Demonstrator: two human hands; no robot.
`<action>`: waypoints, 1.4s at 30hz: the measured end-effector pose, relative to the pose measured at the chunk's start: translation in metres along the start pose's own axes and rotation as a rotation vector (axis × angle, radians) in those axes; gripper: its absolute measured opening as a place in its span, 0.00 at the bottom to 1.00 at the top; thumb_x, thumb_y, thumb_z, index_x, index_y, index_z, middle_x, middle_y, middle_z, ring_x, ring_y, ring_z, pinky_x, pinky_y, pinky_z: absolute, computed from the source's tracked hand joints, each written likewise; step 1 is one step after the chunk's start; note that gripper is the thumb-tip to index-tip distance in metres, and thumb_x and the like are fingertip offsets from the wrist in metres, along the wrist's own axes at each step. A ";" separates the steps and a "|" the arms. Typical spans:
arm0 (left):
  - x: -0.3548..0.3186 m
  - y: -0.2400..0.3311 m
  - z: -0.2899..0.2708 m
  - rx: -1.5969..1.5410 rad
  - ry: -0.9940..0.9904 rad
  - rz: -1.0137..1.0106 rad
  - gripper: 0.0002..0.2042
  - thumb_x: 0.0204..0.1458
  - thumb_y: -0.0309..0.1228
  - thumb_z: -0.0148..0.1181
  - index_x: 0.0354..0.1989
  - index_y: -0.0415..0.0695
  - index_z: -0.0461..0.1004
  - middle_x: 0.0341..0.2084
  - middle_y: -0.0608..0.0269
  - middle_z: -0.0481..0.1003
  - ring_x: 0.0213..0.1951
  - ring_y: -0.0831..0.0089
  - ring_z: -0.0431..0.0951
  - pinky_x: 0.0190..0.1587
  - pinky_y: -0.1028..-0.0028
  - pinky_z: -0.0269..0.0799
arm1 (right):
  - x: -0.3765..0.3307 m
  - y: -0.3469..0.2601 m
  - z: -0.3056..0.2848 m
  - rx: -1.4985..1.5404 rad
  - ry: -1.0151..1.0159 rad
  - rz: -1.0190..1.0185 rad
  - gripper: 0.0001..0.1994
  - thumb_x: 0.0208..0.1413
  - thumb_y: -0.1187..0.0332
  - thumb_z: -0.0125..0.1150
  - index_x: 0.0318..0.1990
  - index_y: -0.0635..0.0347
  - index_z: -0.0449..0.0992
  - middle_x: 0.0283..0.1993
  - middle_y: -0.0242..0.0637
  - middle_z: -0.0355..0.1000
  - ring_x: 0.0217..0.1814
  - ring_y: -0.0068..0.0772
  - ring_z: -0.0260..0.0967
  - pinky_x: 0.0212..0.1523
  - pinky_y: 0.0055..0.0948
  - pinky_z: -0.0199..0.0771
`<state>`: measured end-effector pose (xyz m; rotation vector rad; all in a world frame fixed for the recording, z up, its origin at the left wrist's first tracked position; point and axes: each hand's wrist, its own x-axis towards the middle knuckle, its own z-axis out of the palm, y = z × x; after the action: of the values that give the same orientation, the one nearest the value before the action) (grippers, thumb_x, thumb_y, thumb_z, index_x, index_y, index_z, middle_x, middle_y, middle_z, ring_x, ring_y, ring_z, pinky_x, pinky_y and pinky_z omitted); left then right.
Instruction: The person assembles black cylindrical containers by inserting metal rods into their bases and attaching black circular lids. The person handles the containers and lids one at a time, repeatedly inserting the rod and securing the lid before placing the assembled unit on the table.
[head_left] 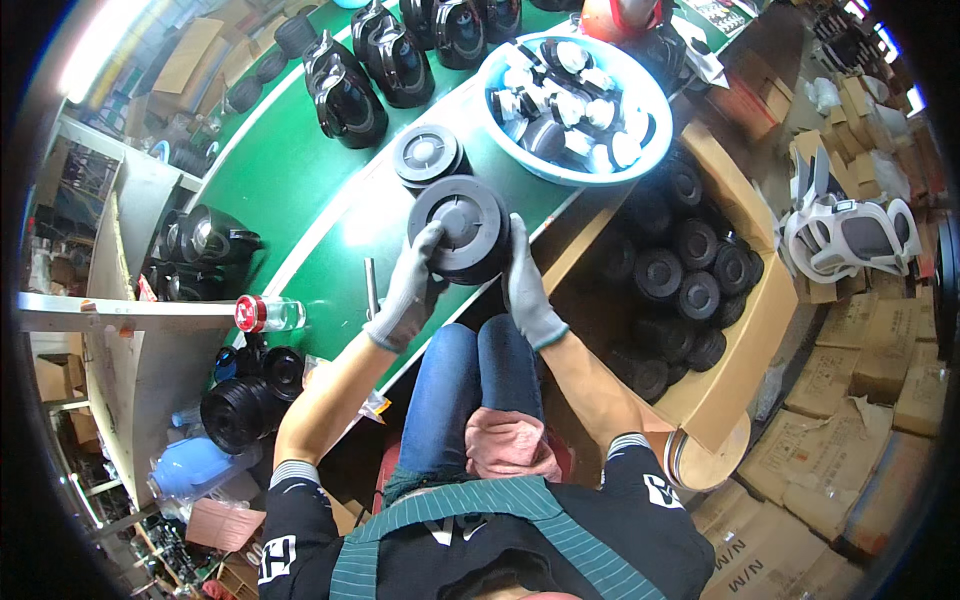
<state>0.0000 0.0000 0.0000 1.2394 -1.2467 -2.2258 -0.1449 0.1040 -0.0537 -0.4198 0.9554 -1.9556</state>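
Note:
Between my two grey-gloved hands is a black plastic wheel-like part with a flat ribbed round face (462, 222). My left hand (408, 290) is closed on its left side, with the fingers bent over the face. Against its right edge presses my right hand (527, 285); part of those fingers is hidden behind the part. Just beyond it, a similar black round part with a grey centre (427, 155) rests on the green table (330, 215). A thin metal rod (371, 288) stands up beside my left hand.
A light-blue basin (590, 180) holds shiny metal-and-black pieces. Right of it, a cardboard box (745, 365) contains many black wheels (697, 295). Glossy black housings (345, 100) line the table's far side. A red-lidded clear jar (270, 314) lies at left; a pink cloth (510, 445) covers my lap.

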 end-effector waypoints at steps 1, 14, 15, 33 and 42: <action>0.014 -0.020 0.006 -0.067 0.026 -0.066 0.26 0.68 0.58 0.56 0.68 0.59 0.72 0.55 0.67 0.77 0.52 0.70 0.74 0.50 0.54 0.71 | 0.015 0.025 -0.026 -0.171 0.082 -0.066 0.33 0.81 0.48 0.38 0.82 0.62 0.52 0.85 0.43 0.52 0.87 0.36 0.46 0.86 0.35 0.41; 0.130 -0.020 0.040 -0.386 -0.112 0.035 0.26 0.68 0.52 0.61 0.66 0.49 0.75 0.59 0.59 0.80 0.55 0.63 0.83 0.59 0.58 0.80 | 0.127 0.059 -0.048 -0.414 0.553 -0.404 0.24 0.78 0.53 0.50 0.56 0.68 0.81 0.57 0.55 0.81 0.57 0.48 0.78 0.61 0.47 0.73; 0.130 -0.015 0.043 -0.360 -0.091 0.063 0.25 0.68 0.52 0.61 0.65 0.48 0.76 0.58 0.58 0.81 0.55 0.62 0.83 0.59 0.58 0.81 | 0.125 0.054 -0.048 -0.485 0.584 -0.330 0.24 0.78 0.52 0.50 0.57 0.67 0.81 0.57 0.57 0.81 0.58 0.51 0.78 0.61 0.46 0.73; 0.057 -0.119 0.204 1.369 -0.849 0.880 0.30 0.58 0.38 0.68 0.68 0.40 0.72 0.68 0.44 0.71 0.71 0.45 0.67 0.76 0.52 0.59 | -0.160 0.045 -0.390 -0.336 1.000 0.908 0.27 0.72 0.45 0.48 0.57 0.62 0.79 0.52 0.48 0.82 0.55 0.47 0.79 0.59 0.45 0.77; 0.142 -0.224 0.234 1.815 -0.484 1.077 0.32 0.56 0.34 0.64 0.71 0.38 0.70 0.70 0.44 0.69 0.70 0.46 0.68 0.76 0.49 0.60 | -0.069 0.096 -0.415 -0.002 1.129 0.715 0.27 0.73 0.46 0.48 0.58 0.62 0.79 0.54 0.48 0.81 0.57 0.46 0.78 0.61 0.45 0.76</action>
<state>-0.2389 0.1697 -0.1981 -0.0906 -3.1214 -0.1895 -0.3061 0.3230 -0.3894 1.0267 1.4945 -1.4109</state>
